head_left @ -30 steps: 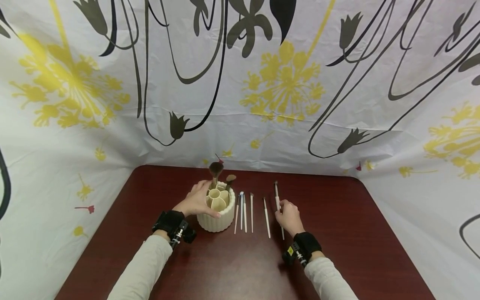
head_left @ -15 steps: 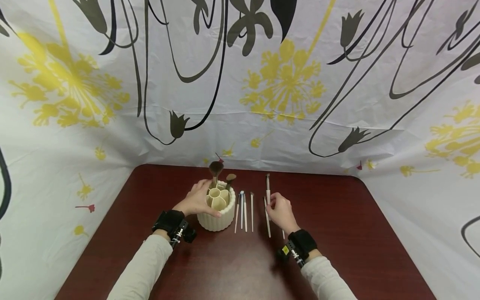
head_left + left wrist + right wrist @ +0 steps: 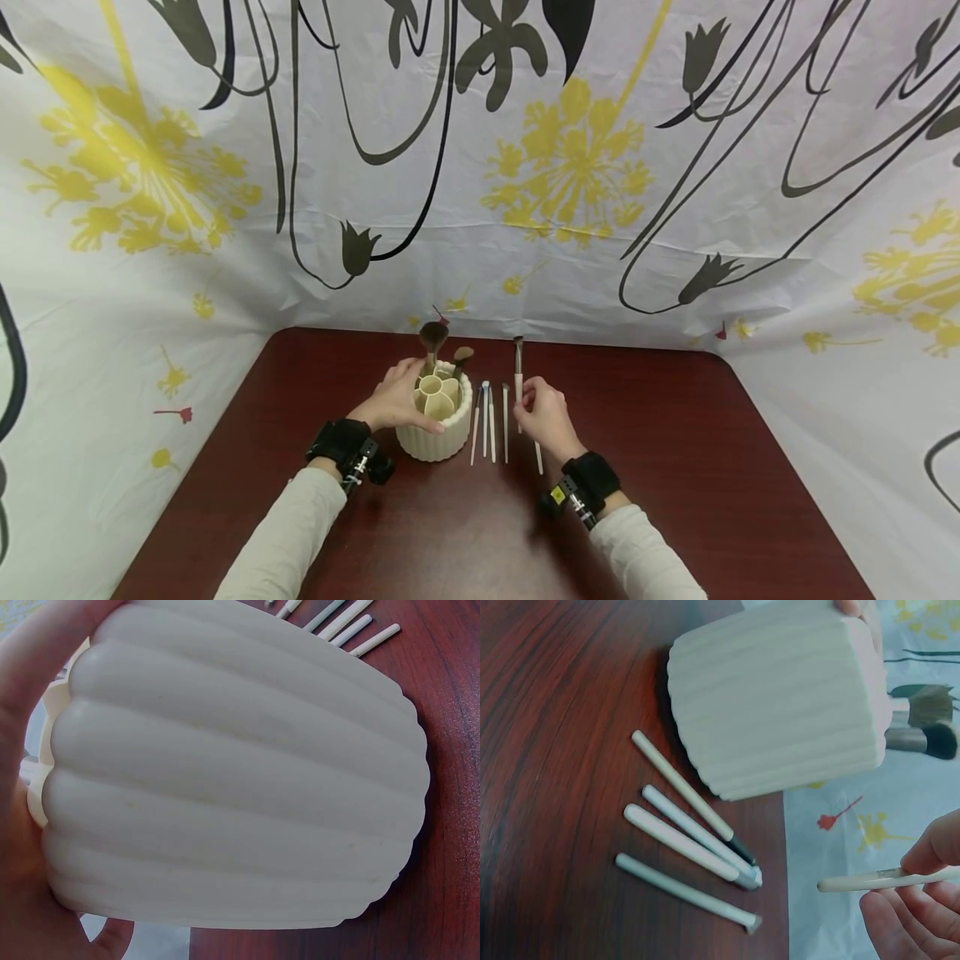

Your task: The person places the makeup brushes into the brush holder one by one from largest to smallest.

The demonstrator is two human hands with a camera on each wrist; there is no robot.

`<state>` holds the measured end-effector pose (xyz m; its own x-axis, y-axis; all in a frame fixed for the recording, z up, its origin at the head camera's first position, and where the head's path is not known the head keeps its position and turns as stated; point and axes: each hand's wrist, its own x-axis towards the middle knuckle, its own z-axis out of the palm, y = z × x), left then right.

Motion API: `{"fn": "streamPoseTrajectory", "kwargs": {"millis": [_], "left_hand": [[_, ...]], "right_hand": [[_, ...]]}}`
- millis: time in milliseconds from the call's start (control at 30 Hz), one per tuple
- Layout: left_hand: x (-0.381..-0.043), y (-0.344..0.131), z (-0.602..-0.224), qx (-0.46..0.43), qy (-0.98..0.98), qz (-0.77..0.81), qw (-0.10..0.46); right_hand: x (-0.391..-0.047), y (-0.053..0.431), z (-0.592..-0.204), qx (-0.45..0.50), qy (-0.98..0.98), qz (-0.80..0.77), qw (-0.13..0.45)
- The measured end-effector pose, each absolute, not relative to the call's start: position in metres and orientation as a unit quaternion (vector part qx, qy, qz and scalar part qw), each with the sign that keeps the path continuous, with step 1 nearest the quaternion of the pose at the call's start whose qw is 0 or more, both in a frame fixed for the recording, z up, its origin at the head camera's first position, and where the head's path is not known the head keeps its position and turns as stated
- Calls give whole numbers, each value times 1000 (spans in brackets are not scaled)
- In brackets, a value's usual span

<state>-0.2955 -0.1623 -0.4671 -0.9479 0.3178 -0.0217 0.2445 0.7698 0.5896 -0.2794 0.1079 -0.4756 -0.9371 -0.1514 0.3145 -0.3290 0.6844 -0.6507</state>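
A cream ribbed brush holder [image 3: 433,440] with petal-shaped compartments stands upright on the table; its side fills the left wrist view. My left hand [image 3: 397,402] grips it round the rim, thumb at the near side. Two makeup brushes stand in it bristles up, a large fluffy brush [image 3: 432,337] and a smaller angled brush [image 3: 462,357]. My right hand [image 3: 547,418] pinches the pale handle of another makeup brush [image 3: 518,367], raised above the table with its dark bristles up. In the right wrist view, the handle end [image 3: 855,883] sticks out between thumb and fingers.
Several thin brushes lie side by side on the dark red table [image 3: 420,533] between holder and right hand, among them a white-handled brush [image 3: 679,840] and a grey-handled brush [image 3: 682,891]. One more brush [image 3: 538,458] lies partly behind the right hand. A patterned sheet [image 3: 480,275] hangs behind.
My right hand has lifted the pinched brush and carried it left, toward the holder, over the lying brushes. My left hand and the holder have stayed in place.
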Motion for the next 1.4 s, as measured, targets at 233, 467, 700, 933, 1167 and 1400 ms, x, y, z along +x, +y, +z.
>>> {"fn": "streamPoseTrajectory", "kwargs": {"millis": [233, 467, 700, 933, 1167, 1400], "left_hand": [[-296, -163, -466, 153, 937, 308, 58], [-295, -163, -466, 150, 938, 306, 63], [-295, -163, -467, 143, 941, 302, 62], [-295, -162, -468, 140, 940, 303, 66], [-294, -161, -465, 137, 940, 305, 63], [-296, -162, -467, 141, 940, 303, 65]], "right_hand": [[-280, 92, -467, 157, -897, 389, 137], [-280, 73, -461, 180, -887, 401, 140], [-280, 55, -453, 208, -871, 420, 147], [-281, 46, -450, 235, -852, 438, 162], [-283, 42, -448, 226, -845, 448, 185], [-282, 40, -453, 218, -848, 448, 178]]}}
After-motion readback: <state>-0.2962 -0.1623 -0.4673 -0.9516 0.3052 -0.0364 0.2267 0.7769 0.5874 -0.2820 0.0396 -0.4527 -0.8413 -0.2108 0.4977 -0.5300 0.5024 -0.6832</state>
